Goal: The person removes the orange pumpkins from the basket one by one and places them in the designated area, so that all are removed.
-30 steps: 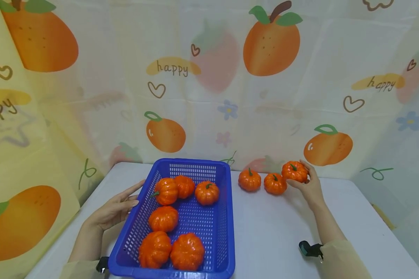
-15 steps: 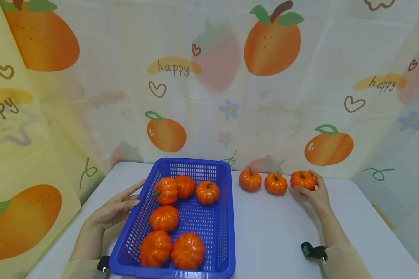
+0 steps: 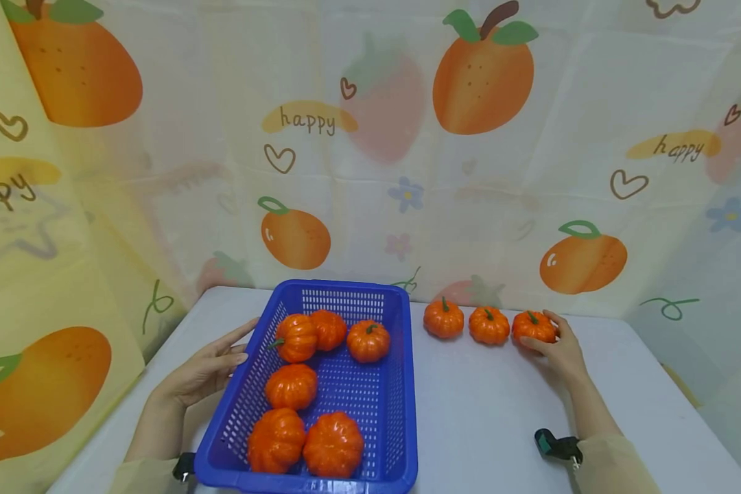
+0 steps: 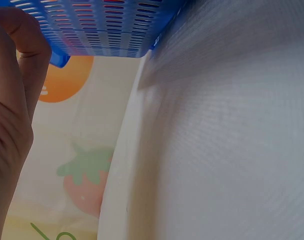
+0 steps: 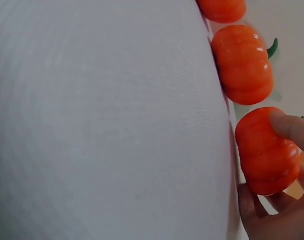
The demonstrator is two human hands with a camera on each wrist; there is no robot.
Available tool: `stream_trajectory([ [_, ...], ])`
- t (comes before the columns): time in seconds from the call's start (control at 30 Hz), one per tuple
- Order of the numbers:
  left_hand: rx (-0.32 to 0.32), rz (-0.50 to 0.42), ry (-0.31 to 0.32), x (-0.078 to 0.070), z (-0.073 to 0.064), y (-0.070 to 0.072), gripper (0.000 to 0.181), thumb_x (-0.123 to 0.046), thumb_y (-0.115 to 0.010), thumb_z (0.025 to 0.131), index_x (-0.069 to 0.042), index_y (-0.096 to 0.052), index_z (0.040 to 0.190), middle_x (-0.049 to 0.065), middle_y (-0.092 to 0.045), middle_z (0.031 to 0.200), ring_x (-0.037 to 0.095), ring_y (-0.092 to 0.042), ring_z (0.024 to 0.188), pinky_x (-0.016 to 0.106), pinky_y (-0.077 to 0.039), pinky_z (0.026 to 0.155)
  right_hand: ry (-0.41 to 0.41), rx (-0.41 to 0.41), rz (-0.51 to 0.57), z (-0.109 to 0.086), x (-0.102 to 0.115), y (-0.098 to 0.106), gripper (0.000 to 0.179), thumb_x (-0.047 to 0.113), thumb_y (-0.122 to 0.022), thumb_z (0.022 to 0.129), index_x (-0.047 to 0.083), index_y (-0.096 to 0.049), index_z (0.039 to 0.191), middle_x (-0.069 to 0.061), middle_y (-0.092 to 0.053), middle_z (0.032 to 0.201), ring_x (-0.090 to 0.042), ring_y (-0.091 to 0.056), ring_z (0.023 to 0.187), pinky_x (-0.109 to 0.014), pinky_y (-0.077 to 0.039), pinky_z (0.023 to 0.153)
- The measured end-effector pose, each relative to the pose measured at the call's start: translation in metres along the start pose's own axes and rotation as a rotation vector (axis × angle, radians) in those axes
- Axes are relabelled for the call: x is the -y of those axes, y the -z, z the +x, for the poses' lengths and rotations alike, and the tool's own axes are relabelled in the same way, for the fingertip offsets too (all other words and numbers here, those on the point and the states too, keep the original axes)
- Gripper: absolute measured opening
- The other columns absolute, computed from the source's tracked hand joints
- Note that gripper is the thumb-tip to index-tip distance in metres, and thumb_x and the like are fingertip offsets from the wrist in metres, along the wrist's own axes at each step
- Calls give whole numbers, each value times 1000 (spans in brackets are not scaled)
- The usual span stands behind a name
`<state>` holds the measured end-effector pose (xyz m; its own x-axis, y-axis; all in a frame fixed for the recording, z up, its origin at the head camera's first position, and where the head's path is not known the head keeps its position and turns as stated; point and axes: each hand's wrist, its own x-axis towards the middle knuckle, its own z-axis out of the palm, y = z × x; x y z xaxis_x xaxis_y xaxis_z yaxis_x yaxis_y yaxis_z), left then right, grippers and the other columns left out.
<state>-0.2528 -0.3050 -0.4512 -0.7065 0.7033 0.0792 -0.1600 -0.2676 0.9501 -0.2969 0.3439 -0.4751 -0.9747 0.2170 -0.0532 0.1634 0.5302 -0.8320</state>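
My right hand (image 3: 558, 350) gripped the right-end pumpkin (image 3: 533, 326), thumb to the near side, fingers round the far side, green stem up. Could not tell whether it bore fully on the white bench (image 3: 469, 412). To its left, near the bench's far edge: the middle pumpkin (image 3: 489, 326) and the left-end pumpkin (image 3: 443, 320), stems up, all 3 in a row with gaps between.

My left hand (image 3: 200, 374) lay against the left side of the blue basket (image 3: 321, 484), forefinger extended, thumb by the rim. Inside, 6 pumpkins: a tipped pumpkin (image 3: 298, 337), stem to the left, beside 1 more at far left; 1 far right; 1 midway on the left; 2 nearest me. Behind, a fruit-print cloth (image 3: 494, 171).
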Motion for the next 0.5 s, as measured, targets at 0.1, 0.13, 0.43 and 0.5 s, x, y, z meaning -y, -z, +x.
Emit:
stream_trajectory([
  [0.1, -12, 10, 5, -1, 0, 0, 65, 4, -24, 104, -20, -1, 160, 4, -63, 137, 19, -71, 110, 34, -60, 92, -1, 12, -22, 1, 0, -1, 92, 34, -70, 90, 8, -13, 159, -32, -21, 158, -48, -29, 140, -64, -28, 119],
  [0.13, -19, 11, 8, -1, 0, 0, 66, 4, -24, 104, -20, -2, 160, 4, -64, 136, 19, -71, 110, 34, -60, 91, -5, 16, -29, 1, 0, -1, 93, 35, -70, 90, 8, -13, 159, -32, -21, 158, -48, -29, 140, -65, -28, 119],
  [0.43, -30, 19, 18, -1, -1, -1, 66, 4, -24, 104, -20, -2, 161, 3, -64, 137, 19, -71, 110, 34, -59, 91, -39, 29, -56, 0, 3, 0, 92, 36, -67, 90, 7, -11, 159, -33, -20, 158, -49, -27, 143, -65, -25, 119],
  [0.5, -30, 16, 17, -2, -1, -1, 66, 4, -24, 104, -20, -2, 161, 3, -64, 137, 19, -71, 110, 34, -59, 91, -52, 25, -59, -1, 4, 0, 92, 35, -66, 90, 7, -12, 158, -34, -20, 159, -50, -27, 143, -66, -25, 119],
])
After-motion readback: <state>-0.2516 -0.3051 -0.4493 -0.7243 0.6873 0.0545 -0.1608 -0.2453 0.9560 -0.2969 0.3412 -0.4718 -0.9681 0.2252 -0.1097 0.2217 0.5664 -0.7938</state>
